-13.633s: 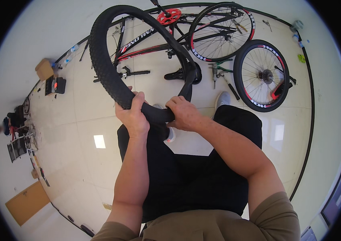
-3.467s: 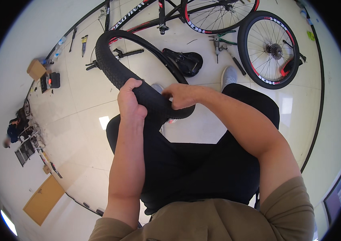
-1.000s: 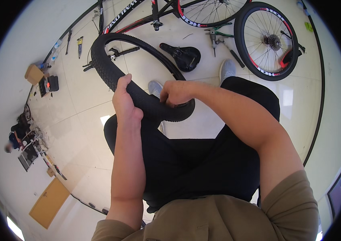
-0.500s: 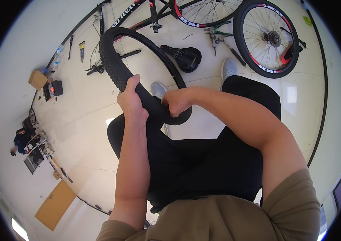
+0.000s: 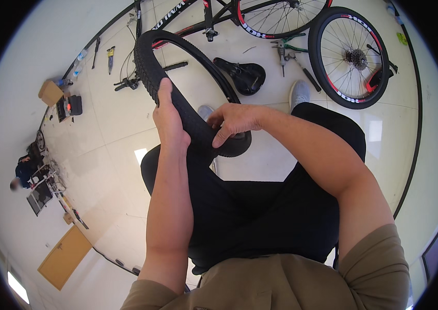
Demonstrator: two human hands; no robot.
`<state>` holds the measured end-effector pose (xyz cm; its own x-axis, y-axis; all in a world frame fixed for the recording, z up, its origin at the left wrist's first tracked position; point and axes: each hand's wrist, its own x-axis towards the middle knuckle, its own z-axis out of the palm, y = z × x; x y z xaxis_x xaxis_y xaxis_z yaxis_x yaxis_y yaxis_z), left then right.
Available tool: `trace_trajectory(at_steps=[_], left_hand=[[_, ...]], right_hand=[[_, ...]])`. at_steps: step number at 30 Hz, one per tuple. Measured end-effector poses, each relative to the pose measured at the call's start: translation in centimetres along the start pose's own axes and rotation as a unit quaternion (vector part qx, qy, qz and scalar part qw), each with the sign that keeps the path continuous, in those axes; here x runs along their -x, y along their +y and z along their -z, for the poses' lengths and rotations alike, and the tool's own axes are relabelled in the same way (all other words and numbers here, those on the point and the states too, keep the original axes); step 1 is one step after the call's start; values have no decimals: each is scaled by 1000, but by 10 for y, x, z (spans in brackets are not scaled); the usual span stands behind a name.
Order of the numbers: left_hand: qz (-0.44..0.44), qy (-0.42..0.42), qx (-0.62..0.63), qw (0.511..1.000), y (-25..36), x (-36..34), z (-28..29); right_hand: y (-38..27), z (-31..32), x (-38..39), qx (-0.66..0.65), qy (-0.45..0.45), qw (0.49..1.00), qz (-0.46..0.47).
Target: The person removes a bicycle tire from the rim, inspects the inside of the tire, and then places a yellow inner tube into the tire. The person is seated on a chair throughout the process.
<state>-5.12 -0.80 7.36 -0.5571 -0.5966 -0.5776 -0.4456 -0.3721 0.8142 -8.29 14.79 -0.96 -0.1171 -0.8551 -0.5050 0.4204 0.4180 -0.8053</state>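
A black bicycle tire (image 5: 150,67) with a knobby tread is held up at a slant over my lap, bent into a long oval with its near end by my knees. My left hand (image 5: 170,121) is closed on its left side, thumb lying along the tread and the other fingers mostly hidden. At the near bend, my right hand (image 5: 237,121) grips the tire, its thumb pressed on the tread and its fingers curled toward the inner edge. Their tips are partly hidden. Through the tire's opening part of a grey shoe (image 5: 206,112) shows.
On the floor ahead lie a black saddle (image 5: 242,76), pliers-like tools (image 5: 282,51) and a wheel (image 5: 318,62) with a cassette. A black bicycle frame (image 5: 180,36) lies beyond the tire. To the left are a cardboard box (image 5: 50,93) and, farther off, another person (image 5: 22,168).
My right hand has turned and lifted slightly, so its thumb now shows on the tread. The left thumb lies straighter along the tire. The whole view has shifted a little.
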Motion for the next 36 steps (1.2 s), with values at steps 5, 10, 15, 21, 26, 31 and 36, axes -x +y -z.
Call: trace_trajectory(at_steps=[5,10,15,21,26,31,36], left_hand=[[-51,4,-55,997,-9,-15,10],[-23,34,-71,997,-5,-14,9],[-20,47,-70,996,-5,-11,4],[-13,7,-35,999,-1,-1,-2],[9,-29,3,1000,4,2,-4],[16,-57,41,997,-3,1,2],[10,-72,124,990,-31,22,3]], right_hand=[[6,-4,-6,84,54,994,37],[-14,3,5,142,-7,990,7],[-12,8,6,172,-5,985,2],[-16,9,10,186,-2,983,10],[-11,6,7,124,-3,992,19],[-10,4,1,57,28,997,36],[-14,10,-6,-35,78,993,77]])
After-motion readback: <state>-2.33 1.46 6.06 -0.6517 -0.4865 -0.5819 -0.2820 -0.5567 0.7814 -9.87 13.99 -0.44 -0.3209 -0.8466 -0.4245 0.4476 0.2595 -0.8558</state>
